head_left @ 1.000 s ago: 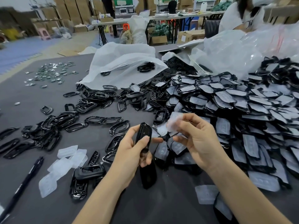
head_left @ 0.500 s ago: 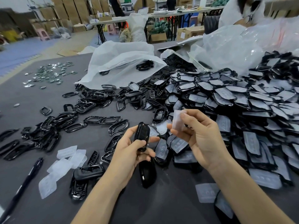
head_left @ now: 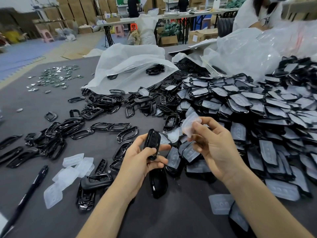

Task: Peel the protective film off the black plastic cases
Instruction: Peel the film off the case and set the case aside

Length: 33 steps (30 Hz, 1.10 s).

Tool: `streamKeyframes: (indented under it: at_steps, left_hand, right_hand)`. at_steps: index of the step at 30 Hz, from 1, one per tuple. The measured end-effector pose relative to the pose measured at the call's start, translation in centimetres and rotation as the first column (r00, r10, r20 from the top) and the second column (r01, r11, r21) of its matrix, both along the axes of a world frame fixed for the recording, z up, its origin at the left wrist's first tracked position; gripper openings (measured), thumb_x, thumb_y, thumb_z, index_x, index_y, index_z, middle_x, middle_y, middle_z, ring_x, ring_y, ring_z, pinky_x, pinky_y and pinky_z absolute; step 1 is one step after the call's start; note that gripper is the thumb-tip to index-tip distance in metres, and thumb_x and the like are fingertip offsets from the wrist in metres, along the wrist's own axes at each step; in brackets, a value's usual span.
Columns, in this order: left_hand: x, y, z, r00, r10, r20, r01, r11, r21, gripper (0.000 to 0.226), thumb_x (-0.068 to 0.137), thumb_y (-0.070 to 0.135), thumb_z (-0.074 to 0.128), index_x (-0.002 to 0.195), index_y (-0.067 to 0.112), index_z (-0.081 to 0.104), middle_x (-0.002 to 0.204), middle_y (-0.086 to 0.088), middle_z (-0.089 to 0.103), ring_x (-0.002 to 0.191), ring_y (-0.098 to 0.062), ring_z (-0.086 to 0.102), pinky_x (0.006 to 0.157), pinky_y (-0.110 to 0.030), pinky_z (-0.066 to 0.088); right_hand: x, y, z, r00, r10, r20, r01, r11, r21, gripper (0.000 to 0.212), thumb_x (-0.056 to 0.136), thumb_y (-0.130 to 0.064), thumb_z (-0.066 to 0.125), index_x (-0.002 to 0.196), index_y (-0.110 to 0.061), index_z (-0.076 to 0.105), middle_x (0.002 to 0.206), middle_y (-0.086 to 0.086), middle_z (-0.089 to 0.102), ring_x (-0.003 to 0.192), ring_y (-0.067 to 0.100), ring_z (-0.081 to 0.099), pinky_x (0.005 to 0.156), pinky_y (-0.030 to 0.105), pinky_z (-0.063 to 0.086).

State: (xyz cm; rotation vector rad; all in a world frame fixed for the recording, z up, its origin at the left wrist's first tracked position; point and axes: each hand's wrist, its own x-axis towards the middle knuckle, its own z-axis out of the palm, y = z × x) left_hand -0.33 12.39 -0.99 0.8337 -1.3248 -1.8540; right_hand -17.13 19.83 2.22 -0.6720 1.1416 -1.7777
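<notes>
My left hand (head_left: 137,162) grips a small black plastic case (head_left: 152,142) upright above the grey table (head_left: 171,217). My right hand (head_left: 214,148) pinches a translucent protective film (head_left: 190,123) just right of that case, fully apart from it. A large heap of black cases with film on them (head_left: 248,109) fills the right side. Several peeled films (head_left: 68,176) lie at the lower left. A bare glossy case (head_left: 158,184) lies on the table under my left hand.
Black frame parts (head_left: 56,133) are scattered on the left, a black pen (head_left: 27,194) at the lower left. White plastic bags (head_left: 130,66) lie behind the heap. Small metal pieces (head_left: 56,78) sit far left. A person (head_left: 253,12) sits at the far right.
My right hand has pulled the film clear of the case and lifted it up and to the right. The left hand still grips the case in about the same place.
</notes>
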Motion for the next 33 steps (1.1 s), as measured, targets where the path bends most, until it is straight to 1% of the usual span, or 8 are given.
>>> streamKeyframes:
  at_steps: [4,7,11,16,22,25,28,33]
  left_hand:
    - [0.0,0.1,0.1,1.000,0.008,0.000,-0.008,1.000,0.007,0.032,0.095,-0.010,0.037,0.111,0.012,0.054,0.097,-0.020,0.073,0.055,-0.020,0.064,0.051,-0.023,0.051]
    - [-0.1,0.1,0.2,1.000,0.014,0.004,-0.014,1.000,0.005,0.031,0.095,-0.009,0.037,0.111,0.012,0.054,0.097,-0.020,0.073,0.055,-0.019,0.065,0.052,-0.023,0.052]
    - [-0.1,0.1,0.1,1.000,0.027,0.010,-0.027,1.000,0.002,0.031,0.096,-0.009,0.039,0.113,0.013,0.054,0.097,-0.019,0.074,0.057,-0.019,0.066,0.053,-0.022,0.053]
    - [-0.2,0.3,-0.1,0.999,0.047,-0.010,-0.047,0.999,-0.020,0.026,0.097,-0.009,0.042,0.110,0.010,0.056,0.100,-0.013,0.074,0.081,-0.026,0.074,0.064,-0.021,0.056]
    - [-0.3,0.7,0.0,0.998,0.031,-0.046,-0.034,0.997,-0.076,0.025,0.097,-0.008,0.046,0.112,0.007,0.058,0.104,-0.011,0.074,0.097,-0.028,0.071,0.077,-0.024,0.057]
    - [-0.4,1.0,0.0,1.000,-0.005,-0.024,0.002,0.991,-0.134,0.029,0.097,-0.009,0.045,0.116,0.010,0.058,0.104,-0.010,0.074,0.099,-0.025,0.071,0.080,-0.024,0.056]
    - [-0.5,1.2,0.0,1.000,-0.029,-0.001,0.028,0.985,-0.169,0.033,0.096,-0.010,0.045,0.117,0.012,0.058,0.100,-0.010,0.074,0.097,-0.022,0.071,0.080,-0.024,0.056]
    - [-0.5,1.4,0.2,0.998,-0.051,0.025,0.055,0.977,-0.206,0.029,0.096,-0.006,0.050,0.115,0.014,0.060,0.094,-0.009,0.075,0.092,-0.020,0.072,0.075,-0.020,0.055]
  right_hand:
    - [0.0,0.1,0.3,0.996,0.058,0.062,-0.058,0.998,-0.013,0.010,0.084,-0.008,0.062,0.087,-0.011,0.053,0.062,0.002,0.064,0.048,0.010,0.057,0.041,0.016,0.041]
    - [0.2,0.1,0.5,0.986,0.101,0.129,-0.096,0.994,-0.042,0.028,0.069,-0.005,0.068,0.092,-0.008,0.053,0.066,0.008,0.067,0.059,0.018,0.068,0.052,0.018,0.053]
    - [0.3,0.2,0.6,0.978,0.127,0.162,-0.120,0.991,-0.057,0.046,0.064,0.000,0.069,0.108,-0.004,0.058,0.073,0.013,0.070,0.072,0.025,0.072,0.062,0.020,0.056]
    - [0.2,0.1,0.3,0.987,0.144,0.073,-0.141,0.989,-0.040,0.023,0.062,-0.007,0.073,0.084,-0.004,0.067,0.072,0.008,0.069,0.076,0.023,0.071,0.068,0.021,0.056]
    - [0.6,0.3,0.5,0.959,0.139,-0.249,-0.144,0.990,0.000,0.018,0.057,-0.027,0.081,0.073,-0.022,0.073,0.075,-0.001,0.069,0.077,0.008,0.064,0.074,0.014,0.049]
    - [1.0,0.4,0.5,0.916,0.135,-0.378,-0.149,0.989,-0.009,0.013,0.064,-0.025,0.078,0.074,-0.021,0.071,0.075,0.004,0.069,0.074,0.015,0.063,0.074,0.020,0.052]
    - [1.4,0.5,0.4,0.905,0.151,-0.398,-0.176,0.984,-0.026,0.013,0.071,-0.015,0.076,0.080,-0.009,0.069,0.079,0.018,0.069,0.074,0.027,0.064,0.077,0.034,0.054]
    - [1.8,0.4,0.2,0.876,0.165,-0.454,-0.205,0.978,-0.041,0.018,0.079,0.006,0.070,0.082,-0.012,0.068,0.072,-0.006,0.067,0.070,0.009,0.059,0.067,0.018,0.051]
